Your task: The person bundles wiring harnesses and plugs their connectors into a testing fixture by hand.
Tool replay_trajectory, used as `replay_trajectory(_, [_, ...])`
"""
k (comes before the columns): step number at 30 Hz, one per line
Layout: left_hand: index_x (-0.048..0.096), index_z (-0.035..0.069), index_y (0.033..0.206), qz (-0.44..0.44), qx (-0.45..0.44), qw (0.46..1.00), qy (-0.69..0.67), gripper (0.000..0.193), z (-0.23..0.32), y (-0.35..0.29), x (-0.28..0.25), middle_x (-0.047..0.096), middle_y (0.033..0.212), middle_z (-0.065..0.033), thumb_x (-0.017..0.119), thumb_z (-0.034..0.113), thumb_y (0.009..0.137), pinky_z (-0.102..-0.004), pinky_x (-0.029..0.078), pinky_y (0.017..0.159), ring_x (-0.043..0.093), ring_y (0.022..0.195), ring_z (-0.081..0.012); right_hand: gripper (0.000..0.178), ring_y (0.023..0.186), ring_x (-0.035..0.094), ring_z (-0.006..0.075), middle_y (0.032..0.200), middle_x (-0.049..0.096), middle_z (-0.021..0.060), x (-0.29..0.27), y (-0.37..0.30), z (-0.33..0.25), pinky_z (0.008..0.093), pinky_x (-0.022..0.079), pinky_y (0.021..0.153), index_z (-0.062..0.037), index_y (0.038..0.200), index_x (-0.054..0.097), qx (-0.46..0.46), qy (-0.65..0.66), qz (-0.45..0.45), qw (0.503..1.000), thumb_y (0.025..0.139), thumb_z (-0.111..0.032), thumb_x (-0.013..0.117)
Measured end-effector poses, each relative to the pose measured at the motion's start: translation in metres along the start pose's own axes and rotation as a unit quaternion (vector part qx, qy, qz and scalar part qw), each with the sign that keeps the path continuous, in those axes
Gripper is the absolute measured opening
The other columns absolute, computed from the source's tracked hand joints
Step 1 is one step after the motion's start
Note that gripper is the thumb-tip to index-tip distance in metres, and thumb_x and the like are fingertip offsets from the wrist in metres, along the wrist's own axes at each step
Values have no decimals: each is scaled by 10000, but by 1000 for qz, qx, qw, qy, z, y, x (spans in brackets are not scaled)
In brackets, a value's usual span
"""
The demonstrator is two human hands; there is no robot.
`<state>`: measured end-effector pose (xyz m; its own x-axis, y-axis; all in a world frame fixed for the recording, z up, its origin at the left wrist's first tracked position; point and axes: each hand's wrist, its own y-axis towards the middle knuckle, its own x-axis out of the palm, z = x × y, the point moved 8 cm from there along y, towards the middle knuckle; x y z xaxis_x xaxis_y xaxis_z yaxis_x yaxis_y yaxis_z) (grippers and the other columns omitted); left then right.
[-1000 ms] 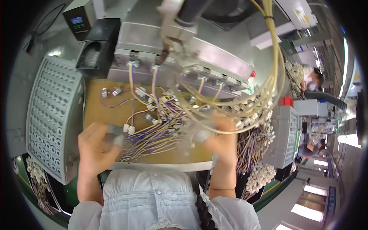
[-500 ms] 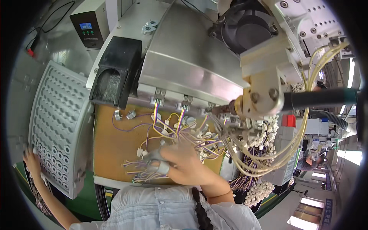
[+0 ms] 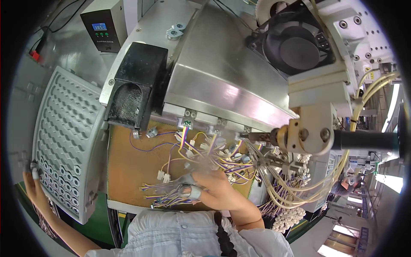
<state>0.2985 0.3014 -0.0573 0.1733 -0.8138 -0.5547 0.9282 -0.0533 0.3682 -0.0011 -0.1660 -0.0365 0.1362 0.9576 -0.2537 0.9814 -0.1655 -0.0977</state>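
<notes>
My right hand [image 3: 212, 186], with grey covers on its fingertips, is closed on a bundle of yellow, purple and white wires [image 3: 165, 199] above the brown mat. Their thin ends stick out to the left of the fingers; motion blurs part of the hand. At the far left, my left hand [image 3: 35, 188] is beside the outer edge of a grey moulded tray [image 3: 64, 115]. Its covered fingertips are drawn together, and anything between them is too small to make out. Several wires run down from small metal clamps [image 3: 187, 118] on the machine's front edge.
A black box with a scooped opening [image 3: 128, 103] stands behind the mat [image 3: 128, 167]. A machine arm [image 3: 306, 132] with pale tubes [image 3: 295, 188] reaches in from the right. White connectors [image 3: 287, 218] are piled at the lower right. A control box [image 3: 102, 32] sits at the back left.
The machine and mat have shifted slightly rightward in view. My left fingertips have come closer together beside the tray. My right hand stays at the wire bundle, having moved slightly to the right in view.
</notes>
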Motion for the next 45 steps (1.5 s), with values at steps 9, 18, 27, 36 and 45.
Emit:
replay_trajectory(9, [535,4,1030,-371,96,863,-329,352,265,-156,234,533,1008,-87,645,17,695,-293,446,707,526,906,-178,144,477,426,123,559,480,61,-1,6,-13,259,361,453,-34,798,585,-37,-16,91,995,793,-167,637])
replay_trajectory(18, [612,6,992,-460,3,784,-418,360,306,-176,245,589,921,-79,653,-54,639,-256,469,649,577,764,-139,87,488,505,56,615,570,12,-10,-18,-14,210,382,427,-2,798,610,7,-19,16,1000,769,-82,627])
replay_trajectory(27, [630,2,847,-392,249,831,-306,297,330,-175,225,578,837,-97,595,-84,564,-285,477,582,582,692,-232,138,450,498,62,556,555,16,-6,-22,-7,204,370,388,-20,731,598,81,8,-13,997,776,-143,642])
replay_trajectory(36, [593,17,794,-472,291,774,-305,229,354,-169,256,515,744,-77,633,-28,573,-340,426,534,535,635,-227,152,527,577,84,695,623,44,-17,-20,10,187,459,439,-15,892,602,78,126,-15,989,776,-105,639])
replay_trajectory(45, [571,88,879,-450,362,797,-174,311,350,-192,278,550,748,-59,625,43,575,-334,455,599,566,665,-236,328,462,562,178,786,601,151,-67,-107,39,225,425,354,42,957,564,-13,233,261,937,772,-225,605])
